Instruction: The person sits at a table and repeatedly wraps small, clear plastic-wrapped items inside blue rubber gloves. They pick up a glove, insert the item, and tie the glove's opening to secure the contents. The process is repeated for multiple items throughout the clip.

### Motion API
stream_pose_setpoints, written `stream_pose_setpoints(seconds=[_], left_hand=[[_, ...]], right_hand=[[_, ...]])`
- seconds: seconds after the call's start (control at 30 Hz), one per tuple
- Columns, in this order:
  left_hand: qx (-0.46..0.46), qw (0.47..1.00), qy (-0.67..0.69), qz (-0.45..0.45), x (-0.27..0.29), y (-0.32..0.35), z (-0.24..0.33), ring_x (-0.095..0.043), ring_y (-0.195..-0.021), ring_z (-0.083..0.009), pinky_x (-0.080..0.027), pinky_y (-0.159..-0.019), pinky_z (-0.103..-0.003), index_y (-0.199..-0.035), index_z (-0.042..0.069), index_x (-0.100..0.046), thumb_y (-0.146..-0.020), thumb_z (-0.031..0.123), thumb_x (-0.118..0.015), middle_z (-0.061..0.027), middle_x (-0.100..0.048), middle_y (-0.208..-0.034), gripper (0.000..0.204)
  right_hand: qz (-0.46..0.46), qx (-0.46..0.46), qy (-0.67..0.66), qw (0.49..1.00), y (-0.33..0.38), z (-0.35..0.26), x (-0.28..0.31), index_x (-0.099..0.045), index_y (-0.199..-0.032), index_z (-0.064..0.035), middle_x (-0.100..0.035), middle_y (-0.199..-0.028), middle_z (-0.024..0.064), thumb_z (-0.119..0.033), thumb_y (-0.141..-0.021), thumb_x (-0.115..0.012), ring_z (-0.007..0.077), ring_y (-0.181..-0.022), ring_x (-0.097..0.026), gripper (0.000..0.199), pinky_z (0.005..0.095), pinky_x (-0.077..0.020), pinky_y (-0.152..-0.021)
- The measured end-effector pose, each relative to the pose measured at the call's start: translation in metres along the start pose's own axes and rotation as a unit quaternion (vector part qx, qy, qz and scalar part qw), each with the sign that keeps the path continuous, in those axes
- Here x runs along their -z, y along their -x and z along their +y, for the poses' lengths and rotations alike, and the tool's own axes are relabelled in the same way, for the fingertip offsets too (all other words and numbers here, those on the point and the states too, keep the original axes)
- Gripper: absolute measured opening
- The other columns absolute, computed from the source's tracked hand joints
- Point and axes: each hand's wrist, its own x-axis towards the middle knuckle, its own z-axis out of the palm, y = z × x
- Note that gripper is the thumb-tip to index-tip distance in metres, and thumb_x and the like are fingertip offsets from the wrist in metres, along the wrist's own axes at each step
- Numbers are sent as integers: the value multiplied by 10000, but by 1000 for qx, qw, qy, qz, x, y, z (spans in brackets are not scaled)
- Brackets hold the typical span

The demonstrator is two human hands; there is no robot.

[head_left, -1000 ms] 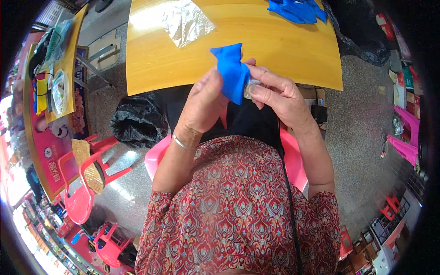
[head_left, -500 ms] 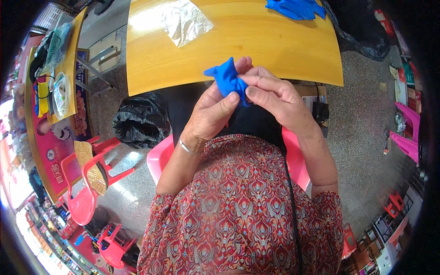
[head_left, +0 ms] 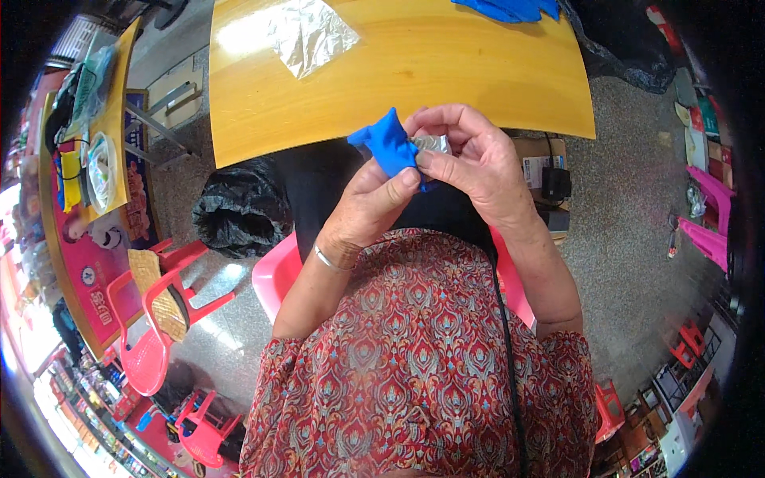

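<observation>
A small bright blue piece of cloth point(head_left: 390, 145) with pointed corners is in front of my body, at the near edge of the table. My left hand point(head_left: 362, 201) grips it from below, thumb pressed on its lower part. At its right side my right hand point(head_left: 488, 163) pinches a small crinkled silvery piece point(head_left: 434, 144) between thumb and fingers. This shiny piece touches the blue cloth or comes out of it; I cannot tell which. Some of the right fingertips are hidden behind the cloth.
On the yellow table point(head_left: 446, 84) lie a crumpled clear plastic bag point(head_left: 313, 36) and, far right, more blue cloth point(head_left: 514, 8). A black plastic bag point(head_left: 243, 209) stands open on the floor at left. A red chair point(head_left: 147, 350) is farther left; cardboard point(head_left: 530, 150) sits under the table.
My right hand has shifted slightly right and its fingers have lifted apart from the cloth. A silvery piece now shows between them. The blue cloth has tipped a little left.
</observation>
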Motion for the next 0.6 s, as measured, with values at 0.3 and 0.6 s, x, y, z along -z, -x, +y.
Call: stream_pose_setpoints(seconds=[0.3, 0.6], left_hand=[[-62, 996, 10, -58, 4, -17, -7, -267, -1386, -270, -213, -1139, -418, -1468, -19, -161, -827, 711, -436, -154, -244, -1505, 1010], [-14, 998, -60, -8, 5, -13, -3, -376, -1311, -241, -267, -1111, -374, -1448, -24, -215, -868, 703, -359, -132, -349, -1433, 941]], right_hand=[[-63, 36, 88, 993, 7, -2, 4, -622, -1114, 7, -605, -1078, 63, -70, -842, -690, 107, -969, -585, 291, 254, -506, -826], [-32, 130, 308, 942, -1, 3, 6, -635, -1045, 2, -612, -970, 79, -72, -782, -704, 152, -867, -608, 282, 272, -487, -739]])
